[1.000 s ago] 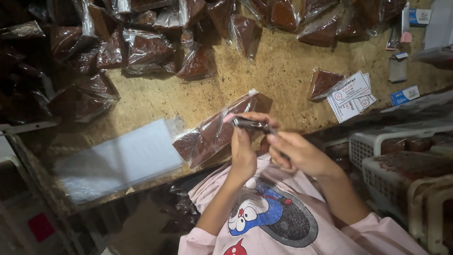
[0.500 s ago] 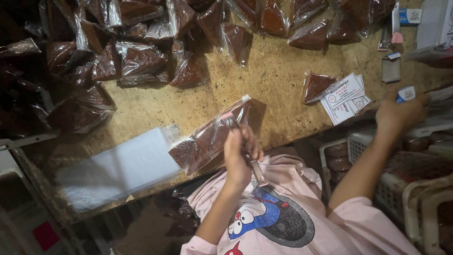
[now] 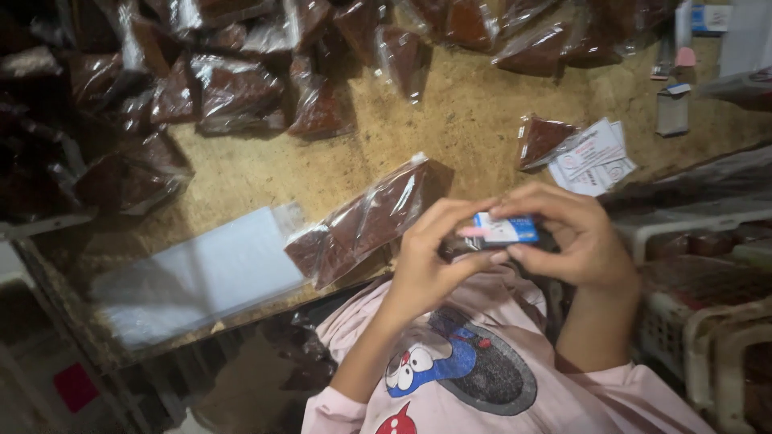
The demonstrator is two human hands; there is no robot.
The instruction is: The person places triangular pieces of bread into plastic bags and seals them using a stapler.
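Two hands meet at the desk [image 3: 482, 120] edge: left hand [image 3: 426, 261] and right hand [image 3: 575, 241] both pinch a small blue-white packet [image 3: 507, 229], just right of the long clear bag [image 3: 366, 221] of brown filling.

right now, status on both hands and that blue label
Left hand and right hand both pinch small blue label. Filled clear bag lies beside left hand. Nothing blocking.

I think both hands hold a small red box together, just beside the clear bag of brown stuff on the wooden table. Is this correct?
Not quite: the head view shows the small box is blue and white, not red. The rest stands: the left hand and the right hand hold it together, beside the clear bag of brown stuff on the wooden table.
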